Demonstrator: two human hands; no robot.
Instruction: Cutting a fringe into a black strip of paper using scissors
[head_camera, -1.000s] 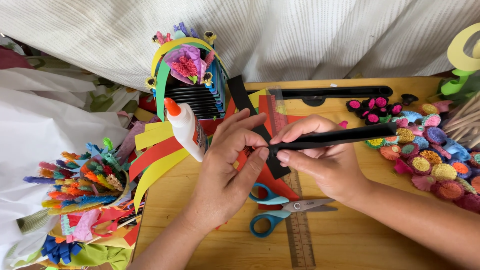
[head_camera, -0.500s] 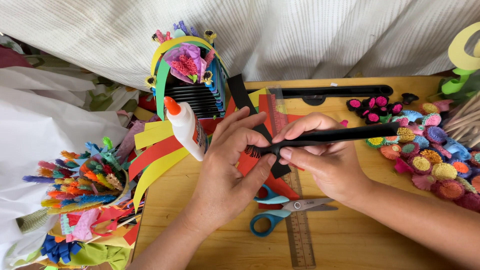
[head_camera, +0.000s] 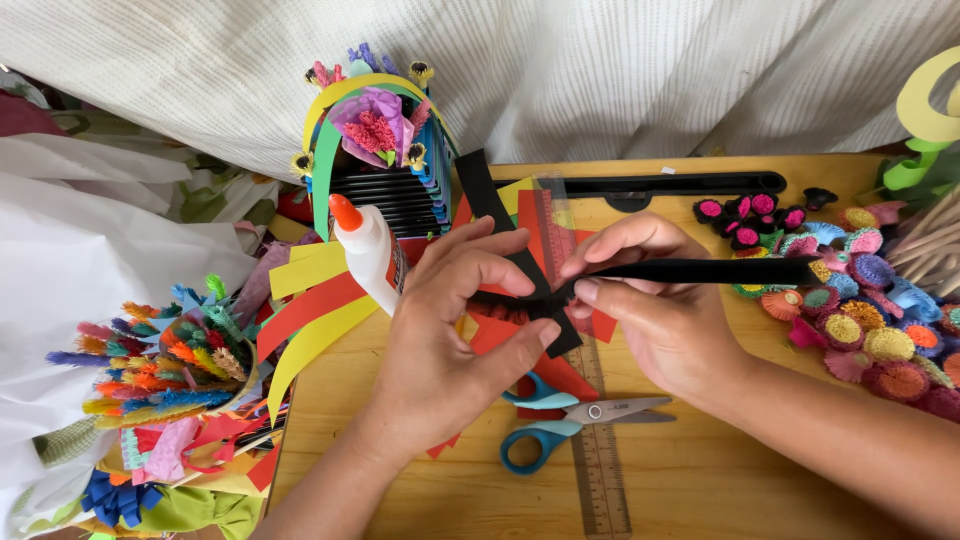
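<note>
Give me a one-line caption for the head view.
Both hands, left and right, pinch a black paper strip above scissors and a glue bottle.

Both hands met over the wooden table (head_camera: 700, 500). The left hand (head_camera: 450, 340) and the right hand (head_camera: 660, 320) pinched a long black paper strip (head_camera: 700, 271) between their fingers (head_camera: 520, 285), and it reached out to the right. Blue-handled scissors (head_camera: 560, 425) and a clear ruler (head_camera: 600, 470) lay just below the hands. A white glue bottle (head_camera: 368, 250) with an orange cap lay beside the left hand. Many small coloured paper flowers (head_camera: 870, 330) covered the right side.
</note>
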